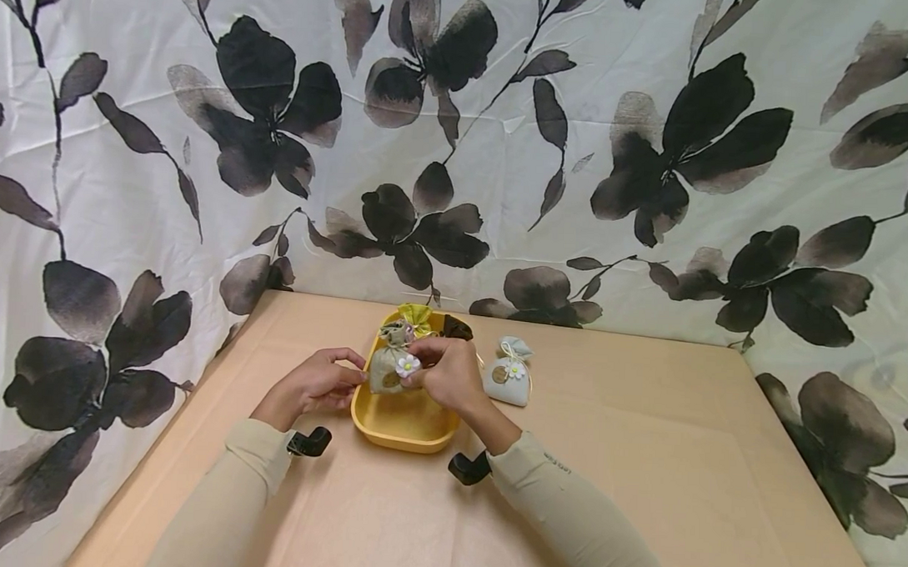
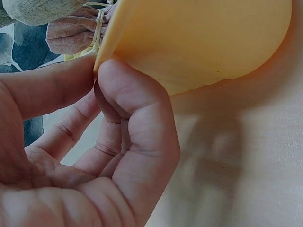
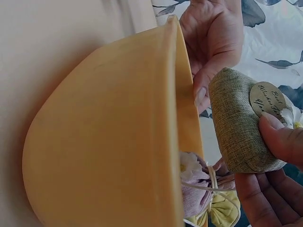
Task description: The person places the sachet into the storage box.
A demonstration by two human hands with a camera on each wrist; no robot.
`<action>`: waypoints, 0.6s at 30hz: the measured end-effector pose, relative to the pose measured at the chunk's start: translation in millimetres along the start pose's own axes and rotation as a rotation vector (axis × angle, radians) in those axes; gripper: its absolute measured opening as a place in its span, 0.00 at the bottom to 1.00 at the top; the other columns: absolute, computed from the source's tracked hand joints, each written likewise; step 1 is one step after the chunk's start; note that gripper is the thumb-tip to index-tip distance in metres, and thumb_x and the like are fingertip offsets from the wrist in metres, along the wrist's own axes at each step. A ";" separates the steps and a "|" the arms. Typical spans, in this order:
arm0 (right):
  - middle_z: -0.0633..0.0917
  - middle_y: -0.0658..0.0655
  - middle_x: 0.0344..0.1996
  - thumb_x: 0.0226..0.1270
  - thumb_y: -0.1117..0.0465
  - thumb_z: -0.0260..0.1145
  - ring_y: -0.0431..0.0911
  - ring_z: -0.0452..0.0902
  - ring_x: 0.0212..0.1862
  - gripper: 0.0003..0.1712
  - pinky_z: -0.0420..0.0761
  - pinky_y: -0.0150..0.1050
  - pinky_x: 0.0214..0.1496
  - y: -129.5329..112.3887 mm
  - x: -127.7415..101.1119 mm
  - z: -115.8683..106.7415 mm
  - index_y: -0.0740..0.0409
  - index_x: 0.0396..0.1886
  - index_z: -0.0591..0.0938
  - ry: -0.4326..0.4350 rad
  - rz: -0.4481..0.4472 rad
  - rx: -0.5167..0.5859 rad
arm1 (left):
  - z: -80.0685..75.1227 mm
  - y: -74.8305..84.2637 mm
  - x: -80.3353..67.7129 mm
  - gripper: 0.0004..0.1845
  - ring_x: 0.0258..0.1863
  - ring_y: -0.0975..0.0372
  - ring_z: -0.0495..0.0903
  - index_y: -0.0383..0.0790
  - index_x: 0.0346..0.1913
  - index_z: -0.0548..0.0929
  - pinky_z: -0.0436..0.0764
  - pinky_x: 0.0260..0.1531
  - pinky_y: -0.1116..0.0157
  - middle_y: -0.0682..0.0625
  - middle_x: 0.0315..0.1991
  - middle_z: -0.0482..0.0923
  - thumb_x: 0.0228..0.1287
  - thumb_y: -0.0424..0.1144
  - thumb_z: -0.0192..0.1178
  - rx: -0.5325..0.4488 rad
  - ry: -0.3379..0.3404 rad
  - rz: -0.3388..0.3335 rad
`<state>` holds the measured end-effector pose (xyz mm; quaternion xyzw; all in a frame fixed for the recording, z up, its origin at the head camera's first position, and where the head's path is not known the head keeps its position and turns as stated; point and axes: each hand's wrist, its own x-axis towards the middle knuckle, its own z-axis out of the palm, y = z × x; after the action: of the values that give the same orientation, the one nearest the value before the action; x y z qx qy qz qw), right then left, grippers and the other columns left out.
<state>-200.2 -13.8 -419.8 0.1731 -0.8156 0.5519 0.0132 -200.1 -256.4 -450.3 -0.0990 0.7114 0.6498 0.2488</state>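
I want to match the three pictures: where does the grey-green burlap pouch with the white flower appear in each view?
Head: burlap pouch at centre, over the yellow tray, held by the right hand.
Left wrist: top left corner, only partly visible.
Right wrist: right side, held beside the tray.
Shared landmark: the yellow tray's rim.
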 end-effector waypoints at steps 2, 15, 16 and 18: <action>0.92 0.59 0.36 0.40 0.78 0.82 0.43 0.86 0.35 0.19 0.89 0.36 0.41 0.8 0.0 0.5 0.61 0.35 0.91 -0.001 0.000 -0.005 | 0.0 0.0 0.3 0.12 0.23 0.65 0.76 0.37 0.54 0.76 0.80 0.24 0.72 0.49 0.29 0.78 0.72 0.30 0.62 -0.001 -0.002 0.000; 0.93 0.59 0.39 0.40 0.78 0.83 0.45 0.88 0.37 0.20 0.89 0.37 0.42 6.0 -0.4 2.9 0.61 0.37 0.91 -0.002 0.003 -0.029 | 0.0 -0.5 1.4 0.13 0.23 0.64 0.75 0.36 0.56 0.76 0.80 0.24 0.72 0.49 0.30 0.78 0.72 0.31 0.62 -0.003 -0.010 -0.001; 0.93 0.59 0.40 0.40 0.78 0.83 0.45 0.88 0.37 0.20 0.89 0.37 0.42 5.7 -0.4 2.9 0.61 0.37 0.91 -0.005 0.004 -0.031 | 0.1 -0.6 1.4 0.13 0.24 0.64 0.75 0.36 0.56 0.76 0.80 0.24 0.72 0.49 0.30 0.78 0.72 0.31 0.62 -0.003 -0.009 -0.001; 0.93 0.59 0.43 0.41 0.77 0.83 0.46 0.88 0.38 0.21 0.90 0.37 0.43 5.3 -0.6 3.3 0.61 0.38 0.92 -0.009 0.006 -0.035 | 0.4 -0.8 1.3 0.13 0.24 0.64 0.75 0.37 0.56 0.76 0.80 0.24 0.72 0.49 0.30 0.78 0.72 0.31 0.62 0.002 -0.005 -0.001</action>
<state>-200.6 -14.9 -425.9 0.1728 -0.8258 0.5367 0.0111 -200.7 -255.9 -451.7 -0.0975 0.7114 0.6491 0.2511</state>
